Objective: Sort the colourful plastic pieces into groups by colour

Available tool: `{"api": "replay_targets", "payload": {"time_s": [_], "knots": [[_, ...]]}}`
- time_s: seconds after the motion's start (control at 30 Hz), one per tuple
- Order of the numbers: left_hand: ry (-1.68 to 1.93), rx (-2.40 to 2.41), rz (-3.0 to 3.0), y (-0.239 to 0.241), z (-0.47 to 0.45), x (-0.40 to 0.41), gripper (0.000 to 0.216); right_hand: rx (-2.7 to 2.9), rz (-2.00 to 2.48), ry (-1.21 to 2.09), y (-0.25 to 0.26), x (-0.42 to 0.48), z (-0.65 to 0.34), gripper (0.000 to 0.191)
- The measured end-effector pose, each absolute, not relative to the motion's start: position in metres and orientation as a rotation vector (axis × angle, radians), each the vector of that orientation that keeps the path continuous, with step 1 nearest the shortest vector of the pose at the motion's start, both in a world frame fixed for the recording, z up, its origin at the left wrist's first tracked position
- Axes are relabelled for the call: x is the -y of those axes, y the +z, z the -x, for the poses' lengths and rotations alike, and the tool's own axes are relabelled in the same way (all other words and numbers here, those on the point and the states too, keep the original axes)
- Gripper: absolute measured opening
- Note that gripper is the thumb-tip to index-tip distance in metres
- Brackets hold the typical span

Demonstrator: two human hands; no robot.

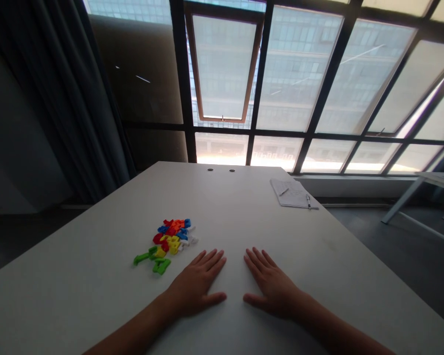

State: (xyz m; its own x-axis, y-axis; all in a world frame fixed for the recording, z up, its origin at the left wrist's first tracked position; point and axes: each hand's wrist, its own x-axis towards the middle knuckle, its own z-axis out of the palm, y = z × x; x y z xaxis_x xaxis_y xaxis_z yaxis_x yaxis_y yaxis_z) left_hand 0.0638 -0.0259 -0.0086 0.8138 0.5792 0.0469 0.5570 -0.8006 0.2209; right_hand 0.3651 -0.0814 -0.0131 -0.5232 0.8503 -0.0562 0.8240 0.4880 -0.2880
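My left hand [199, 283] lies palm down on the white table [240, 207], fingers stretched out and thumb spread to the right. My right hand [271, 285] rests flat opposite it, its thumb pointing left, with a gap between the two. Neither hand holds anything. Just beyond and left of my left hand is a loose pile of small plastic pieces [172, 235] in red, orange, blue, yellow and white. At the pile's near side are green pieces, one long [142, 258] and one chunky [162, 266]. The exact shape of most pieces is too small to tell.
An open notebook [290, 193] with pens on it lies near the table's far right edge. Two dark round holes [210, 169] mark the far end. Dark curtains [59, 88] hang at left, tall windows [299, 69] stand behind, and another table [438, 180] is at right.
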Motion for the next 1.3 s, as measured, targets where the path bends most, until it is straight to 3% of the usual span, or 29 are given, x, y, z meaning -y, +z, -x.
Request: {"api": "replay_targets", "payload": {"time_s": [1.3], "knots": [[0.154,-0.901,-2.791,-0.0072,-0.0642,0.0275,0.086,2.623,1.503,0.443,-0.0083,0.0832,-0.3644,0.099]]}}
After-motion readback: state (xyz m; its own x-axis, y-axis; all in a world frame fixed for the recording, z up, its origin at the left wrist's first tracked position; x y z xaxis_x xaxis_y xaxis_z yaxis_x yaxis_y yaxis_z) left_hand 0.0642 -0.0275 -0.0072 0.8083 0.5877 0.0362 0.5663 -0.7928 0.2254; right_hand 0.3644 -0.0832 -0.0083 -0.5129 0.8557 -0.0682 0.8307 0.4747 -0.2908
